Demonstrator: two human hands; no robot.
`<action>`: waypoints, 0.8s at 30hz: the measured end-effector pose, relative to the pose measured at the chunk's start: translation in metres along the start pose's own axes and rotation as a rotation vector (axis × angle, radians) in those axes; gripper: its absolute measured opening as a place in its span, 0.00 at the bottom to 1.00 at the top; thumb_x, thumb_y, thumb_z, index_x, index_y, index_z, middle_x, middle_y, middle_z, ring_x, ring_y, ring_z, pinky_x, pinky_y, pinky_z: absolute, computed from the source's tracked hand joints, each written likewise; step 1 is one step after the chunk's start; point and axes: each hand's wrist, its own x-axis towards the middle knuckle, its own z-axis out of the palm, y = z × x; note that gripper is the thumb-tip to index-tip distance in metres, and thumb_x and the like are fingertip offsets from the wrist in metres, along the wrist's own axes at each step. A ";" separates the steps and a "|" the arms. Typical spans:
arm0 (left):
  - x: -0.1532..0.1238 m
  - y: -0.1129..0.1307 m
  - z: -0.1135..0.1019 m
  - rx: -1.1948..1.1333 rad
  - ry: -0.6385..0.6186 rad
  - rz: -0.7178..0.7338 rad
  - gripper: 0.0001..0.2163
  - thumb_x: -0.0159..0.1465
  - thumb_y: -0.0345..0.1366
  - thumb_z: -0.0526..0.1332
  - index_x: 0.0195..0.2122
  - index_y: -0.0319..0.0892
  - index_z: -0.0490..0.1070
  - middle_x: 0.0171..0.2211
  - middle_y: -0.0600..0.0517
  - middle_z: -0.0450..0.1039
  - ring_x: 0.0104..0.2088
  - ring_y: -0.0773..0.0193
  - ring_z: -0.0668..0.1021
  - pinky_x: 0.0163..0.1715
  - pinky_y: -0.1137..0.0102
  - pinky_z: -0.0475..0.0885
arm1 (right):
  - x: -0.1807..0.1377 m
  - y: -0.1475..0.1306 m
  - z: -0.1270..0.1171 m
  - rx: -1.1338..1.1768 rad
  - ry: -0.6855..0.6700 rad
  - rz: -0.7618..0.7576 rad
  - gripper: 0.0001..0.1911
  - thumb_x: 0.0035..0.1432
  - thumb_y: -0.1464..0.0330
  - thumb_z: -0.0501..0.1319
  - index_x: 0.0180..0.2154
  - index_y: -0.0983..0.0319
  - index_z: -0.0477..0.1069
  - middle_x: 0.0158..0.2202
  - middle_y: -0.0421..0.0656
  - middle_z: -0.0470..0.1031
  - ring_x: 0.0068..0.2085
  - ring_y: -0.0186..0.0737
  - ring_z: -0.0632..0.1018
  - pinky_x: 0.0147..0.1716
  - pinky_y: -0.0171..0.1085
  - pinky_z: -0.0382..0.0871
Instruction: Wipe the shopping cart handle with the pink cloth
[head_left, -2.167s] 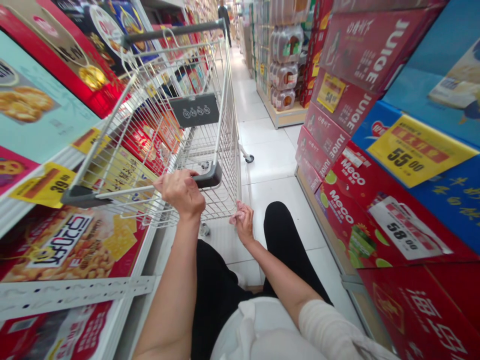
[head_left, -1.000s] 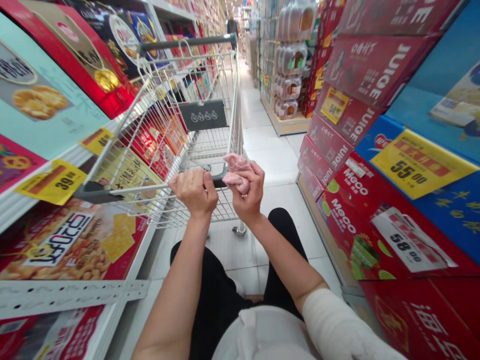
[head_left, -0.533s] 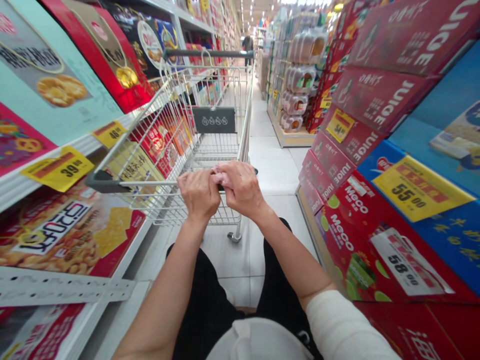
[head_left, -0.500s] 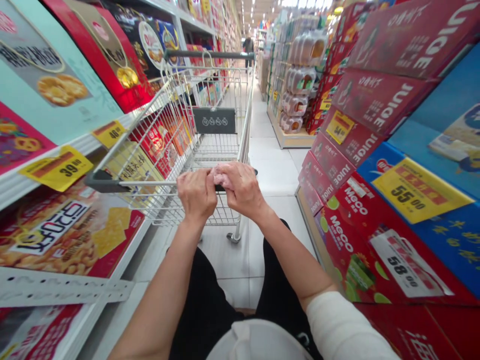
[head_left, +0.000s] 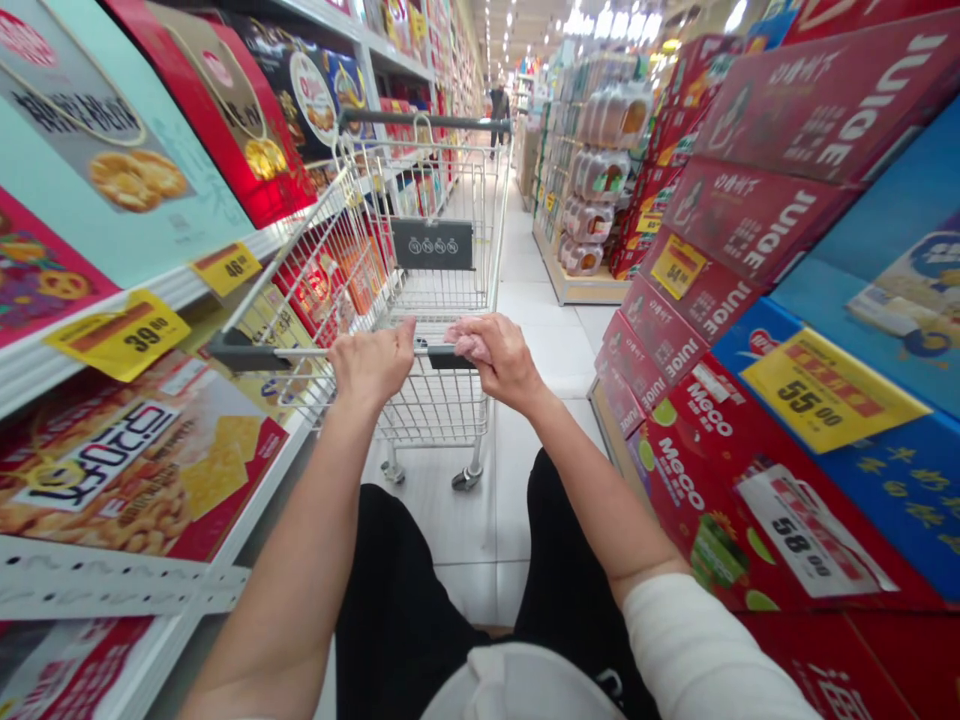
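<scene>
A wire shopping cart point(head_left: 457, 215) stands in front of me in a store aisle, its basket holding nothing I can see. My left hand point(head_left: 370, 362) is wrapped round the cart's handle bar point(head_left: 251, 355). Just to its right, my right hand point(head_left: 501, 358) is closed on the same bar, pressing a crumpled pink cloth point(head_left: 466, 345) against it. The two hands sit a short gap apart near the handle's right end.
Shelves of boxed biscuits with yellow price tags point(head_left: 118, 335) line the left. Stacked red juice cartons point(head_left: 739, 215) and blue boxes crowd the right. Shrink-wrapped bottle packs point(head_left: 604, 170) stand ahead right. A person point(head_left: 498, 105) is far down the white-tiled aisle point(head_left: 540, 330).
My right hand rose from beside my leg with the pink cloth and closed on the handle next to my left hand. The cart has rolled forward and straightened.
</scene>
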 end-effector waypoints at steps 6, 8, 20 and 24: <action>-0.003 0.017 0.002 -0.004 0.011 0.036 0.40 0.73 0.53 0.33 0.51 0.35 0.84 0.45 0.29 0.82 0.48 0.38 0.82 0.49 0.51 0.69 | -0.002 0.016 -0.013 0.047 0.055 0.025 0.11 0.71 0.68 0.55 0.53 0.56 0.68 0.54 0.48 0.79 0.57 0.48 0.78 0.57 0.47 0.71; -0.004 0.023 0.003 -0.009 0.011 0.058 0.38 0.74 0.51 0.35 0.50 0.35 0.84 0.45 0.29 0.82 0.47 0.39 0.82 0.49 0.51 0.69 | -0.003 0.020 -0.018 0.059 0.073 0.047 0.10 0.70 0.67 0.57 0.52 0.56 0.69 0.54 0.48 0.80 0.56 0.47 0.79 0.56 0.47 0.72; -0.006 0.044 0.004 -0.027 0.011 0.040 0.36 0.72 0.46 0.37 0.47 0.29 0.84 0.43 0.27 0.82 0.47 0.38 0.82 0.48 0.51 0.69 | 0.004 0.006 -0.021 -0.083 -0.012 0.043 0.14 0.68 0.74 0.53 0.51 0.58 0.70 0.50 0.48 0.80 0.53 0.49 0.77 0.56 0.48 0.68; -0.004 0.040 0.008 -0.023 0.029 0.030 0.37 0.73 0.46 0.35 0.47 0.30 0.84 0.42 0.28 0.82 0.45 0.39 0.82 0.47 0.50 0.69 | 0.007 -0.008 -0.014 -0.155 -0.043 -0.010 0.14 0.73 0.70 0.50 0.54 0.59 0.70 0.52 0.49 0.79 0.53 0.49 0.76 0.55 0.49 0.67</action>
